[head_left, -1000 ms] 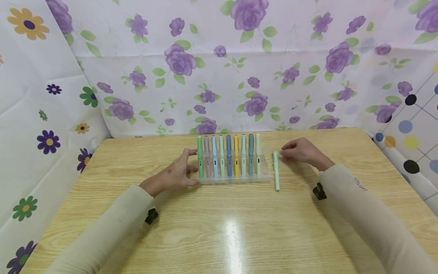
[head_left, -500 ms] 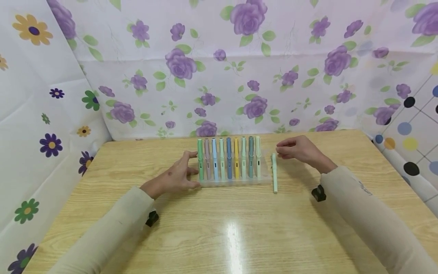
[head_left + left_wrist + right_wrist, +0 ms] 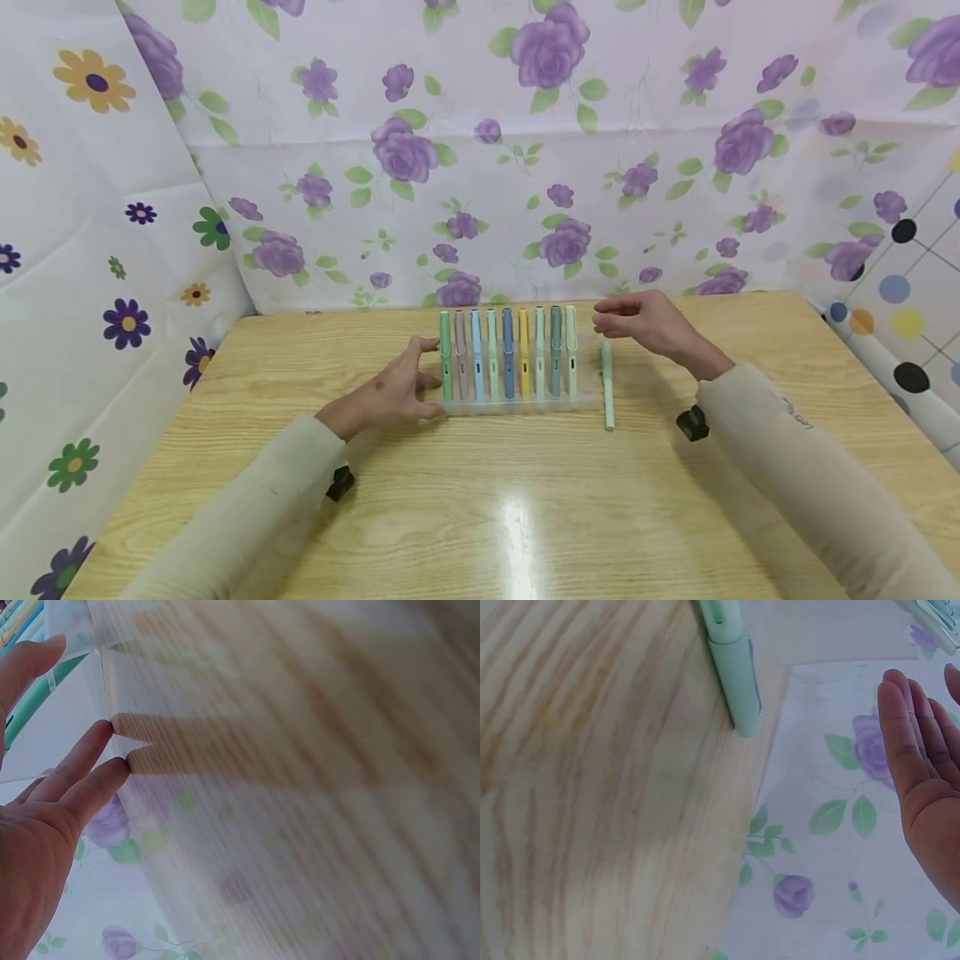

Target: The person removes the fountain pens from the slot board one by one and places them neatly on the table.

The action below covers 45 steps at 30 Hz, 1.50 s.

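Observation:
A clear pen stand (image 3: 525, 407) holds a row of several capped pens, from a green pen (image 3: 447, 367) at the left to a pale cream-green pen (image 3: 572, 358) at the right. My left hand (image 3: 393, 387) grips the stand's left end, thumb at the front edge and index finger farther back. The left wrist view shows two fingertips (image 3: 111, 726) down at the table surface. A mint pen (image 3: 607, 387) lies on the table just right of the stand, its cap end also visible in the right wrist view. Above that cap end, my right hand (image 3: 648, 321) hovers holding nothing, fingers extended.
The wood-grain table (image 3: 420, 508) reflects a bright light near its front. A purple-flowered cloth (image 3: 495, 167) hangs along the back edge, with a daisy-print cloth (image 3: 97, 275) at the left and a dotted one at the right.
My right hand has moved left and slightly up, from beside the loose pen to above its cap end. That pen has turned slightly. The left hand keeps its place on the stand.

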Each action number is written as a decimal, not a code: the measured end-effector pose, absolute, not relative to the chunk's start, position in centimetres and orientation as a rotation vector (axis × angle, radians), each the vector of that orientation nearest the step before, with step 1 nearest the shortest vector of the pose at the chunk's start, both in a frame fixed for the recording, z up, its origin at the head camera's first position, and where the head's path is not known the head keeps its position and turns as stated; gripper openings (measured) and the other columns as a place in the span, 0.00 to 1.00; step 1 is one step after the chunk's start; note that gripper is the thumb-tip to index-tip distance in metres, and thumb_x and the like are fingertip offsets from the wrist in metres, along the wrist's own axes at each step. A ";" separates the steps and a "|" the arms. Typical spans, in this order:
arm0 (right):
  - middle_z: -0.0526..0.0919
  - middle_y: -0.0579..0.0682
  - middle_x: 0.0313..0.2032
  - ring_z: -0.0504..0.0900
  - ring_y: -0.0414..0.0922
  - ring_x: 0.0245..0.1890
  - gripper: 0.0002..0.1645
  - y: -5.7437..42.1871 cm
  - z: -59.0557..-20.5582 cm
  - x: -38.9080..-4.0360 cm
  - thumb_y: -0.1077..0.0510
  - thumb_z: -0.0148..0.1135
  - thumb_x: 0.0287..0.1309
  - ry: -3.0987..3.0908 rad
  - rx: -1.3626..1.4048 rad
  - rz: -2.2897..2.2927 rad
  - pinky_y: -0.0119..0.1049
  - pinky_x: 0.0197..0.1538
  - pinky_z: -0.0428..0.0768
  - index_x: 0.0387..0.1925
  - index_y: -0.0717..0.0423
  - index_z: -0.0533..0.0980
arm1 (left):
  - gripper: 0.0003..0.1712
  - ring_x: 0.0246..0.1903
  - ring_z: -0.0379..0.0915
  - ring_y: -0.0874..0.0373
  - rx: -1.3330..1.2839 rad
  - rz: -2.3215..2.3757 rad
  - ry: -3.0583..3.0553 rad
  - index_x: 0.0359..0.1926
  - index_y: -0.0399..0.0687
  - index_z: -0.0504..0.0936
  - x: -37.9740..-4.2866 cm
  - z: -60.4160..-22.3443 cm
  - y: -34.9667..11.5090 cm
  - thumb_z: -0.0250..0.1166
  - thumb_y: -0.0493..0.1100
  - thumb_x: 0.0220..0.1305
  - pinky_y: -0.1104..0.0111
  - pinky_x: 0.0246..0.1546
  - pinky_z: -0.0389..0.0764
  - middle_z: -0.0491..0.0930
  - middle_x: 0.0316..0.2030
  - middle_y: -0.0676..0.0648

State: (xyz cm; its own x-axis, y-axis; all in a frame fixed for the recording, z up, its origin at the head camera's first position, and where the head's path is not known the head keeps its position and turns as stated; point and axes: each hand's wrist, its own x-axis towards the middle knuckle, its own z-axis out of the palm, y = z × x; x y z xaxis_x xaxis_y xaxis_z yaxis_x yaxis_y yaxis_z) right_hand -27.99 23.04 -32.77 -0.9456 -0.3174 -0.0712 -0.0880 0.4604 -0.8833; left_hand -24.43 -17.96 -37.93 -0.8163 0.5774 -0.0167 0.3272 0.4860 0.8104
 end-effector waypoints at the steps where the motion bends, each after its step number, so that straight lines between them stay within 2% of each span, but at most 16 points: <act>1: 0.82 0.62 0.52 0.82 0.59 0.53 0.32 23.0 -32.7 -28.0 0.48 0.63 0.68 2.488 -0.364 -1.478 0.50 0.58 0.78 0.62 0.67 0.72 | 0.55 0.60 0.73 0.40 0.771 1.244 2.449 0.72 0.44 0.44 -24.4 -37.9 -18.0 0.75 0.32 0.57 0.53 0.58 0.76 0.48 0.74 0.37; 6: 0.82 0.59 0.54 0.82 0.56 0.53 0.33 22.7 -32.6 -28.1 0.46 0.64 0.67 2.517 -0.416 -1.433 0.54 0.61 0.74 0.64 0.63 0.73 | 0.55 0.61 0.73 0.40 0.768 1.238 2.456 0.73 0.44 0.44 -24.5 -38.0 -18.0 0.75 0.33 0.57 0.54 0.57 0.77 0.48 0.75 0.37; 11: 0.82 0.58 0.54 0.82 0.52 0.54 0.32 22.2 -32.7 -28.3 0.46 0.65 0.66 2.528 -0.448 -1.424 0.53 0.62 0.74 0.64 0.61 0.74 | 0.55 0.61 0.72 0.39 0.748 1.250 2.443 0.73 0.44 0.44 -24.3 -37.9 -18.0 0.74 0.33 0.58 0.55 0.56 0.78 0.47 0.75 0.38; 23: 0.80 0.58 0.57 0.80 0.53 0.57 0.32 20.7 -32.5 -28.8 0.45 0.66 0.66 2.530 -0.462 -1.398 0.54 0.61 0.75 0.64 0.58 0.74 | 0.54 0.61 0.72 0.40 0.754 1.258 2.451 0.72 0.43 0.45 -24.2 -38.1 -18.0 0.75 0.32 0.57 0.55 0.56 0.78 0.47 0.75 0.38; 28: 0.82 0.58 0.54 0.81 0.53 0.54 0.31 20.2 -32.5 -28.9 0.46 0.66 0.66 2.560 -0.476 -1.366 0.54 0.59 0.76 0.64 0.59 0.74 | 0.55 0.61 0.72 0.40 0.745 1.255 2.454 0.73 0.44 0.45 -24.3 -38.0 -17.9 0.75 0.33 0.57 0.54 0.56 0.78 0.48 0.75 0.39; 35: 0.84 0.60 0.47 0.84 0.57 0.48 0.27 19.8 -32.2 -28.8 0.52 0.65 0.67 2.510 -0.499 -1.451 0.56 0.57 0.77 0.61 0.63 0.75 | 0.55 0.61 0.72 0.40 0.758 1.256 2.454 0.73 0.44 0.45 -24.4 -37.9 -17.9 0.75 0.33 0.57 0.53 0.57 0.77 0.48 0.75 0.38; 45: 0.83 0.60 0.48 0.83 0.57 0.50 0.27 20.5 -31.1 -28.9 0.49 0.65 0.67 2.539 -0.445 -1.482 0.52 0.58 0.78 0.60 0.61 0.76 | 0.56 0.61 0.72 0.40 0.747 1.254 2.445 0.73 0.44 0.44 -24.4 -37.9 -17.8 0.75 0.32 0.57 0.55 0.56 0.78 0.47 0.75 0.37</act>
